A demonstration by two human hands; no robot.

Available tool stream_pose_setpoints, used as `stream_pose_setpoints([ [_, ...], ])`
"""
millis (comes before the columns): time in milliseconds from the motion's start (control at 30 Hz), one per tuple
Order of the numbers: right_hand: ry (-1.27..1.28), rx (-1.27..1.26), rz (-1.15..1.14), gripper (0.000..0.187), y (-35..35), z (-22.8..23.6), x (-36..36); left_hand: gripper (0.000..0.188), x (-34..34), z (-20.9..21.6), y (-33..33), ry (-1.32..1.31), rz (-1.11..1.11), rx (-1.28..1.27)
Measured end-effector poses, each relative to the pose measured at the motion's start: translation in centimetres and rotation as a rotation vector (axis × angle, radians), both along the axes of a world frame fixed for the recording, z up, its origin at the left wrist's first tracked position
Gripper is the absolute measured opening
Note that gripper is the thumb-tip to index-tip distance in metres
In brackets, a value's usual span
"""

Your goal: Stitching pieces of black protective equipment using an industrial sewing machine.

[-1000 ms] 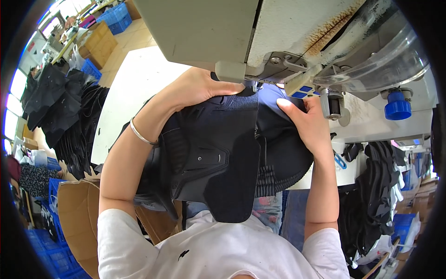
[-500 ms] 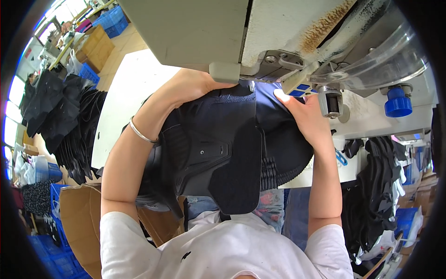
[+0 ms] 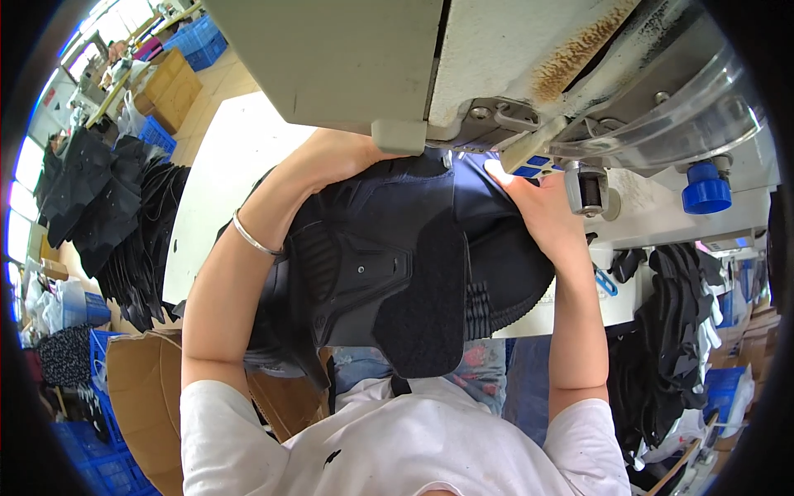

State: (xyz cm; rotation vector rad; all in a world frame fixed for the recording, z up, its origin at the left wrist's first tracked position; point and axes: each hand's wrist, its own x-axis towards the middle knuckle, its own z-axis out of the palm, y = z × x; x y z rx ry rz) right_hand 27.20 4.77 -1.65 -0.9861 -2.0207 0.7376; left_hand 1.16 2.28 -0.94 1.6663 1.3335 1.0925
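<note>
A large black padded piece (image 3: 347, 281) lies bunched over the sewing machine's white bed, its near end hanging over the edge toward my lap. It has a moulded panel with a rivet, a fuzzy black pad (image 3: 426, 310) and a ribbed elastic part (image 3: 478, 310). My left hand (image 3: 351, 155) rests at its far left edge, with the fingers hidden beneath the machine head (image 3: 356, 66). Beside the lit needle area, my right hand (image 3: 546, 211) lies on the dark cloth, thumb stretched out flat. Its other fingers are mostly hidden behind the machine parts.
Stacked black pieces (image 3: 124, 223) hang left of the white table (image 3: 223, 157). More black pieces (image 3: 670, 322) hang at the right. Blue scissors or snips (image 3: 606, 281) lie by my right forearm. An open cardboard box (image 3: 145, 388) stands at lower left.
The black padded piece has shifted very slightly, its fuzzy pad edging away from me. My hands stay in nearly the same places.
</note>
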Motion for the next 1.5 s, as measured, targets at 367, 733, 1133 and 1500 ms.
stream_pose_setpoints([
  [367,0.039,0.046,-0.025,0.013,0.1,-0.2,-0.2,0.039,-0.1,1.0,0.0,0.162,0.056,-0.104],
  [733,-0.128,0.321,0.028,0.010,1.4,-1.2,-0.1,0.020,-1.2,-0.4,1.0,0.528,0.101,0.541],
  [1133,0.219,0.268,-0.532,0.067,-7.2,-3.4,1.2,0.027,-0.8,2.3,-4.5,0.609,0.206,0.316],
  [1500,1.176,-0.755,-0.192,0.050,-15.7,-4.1,-1.5,0.033,11.7,-8.4,-21.8,-0.578,0.140,-0.383],
])
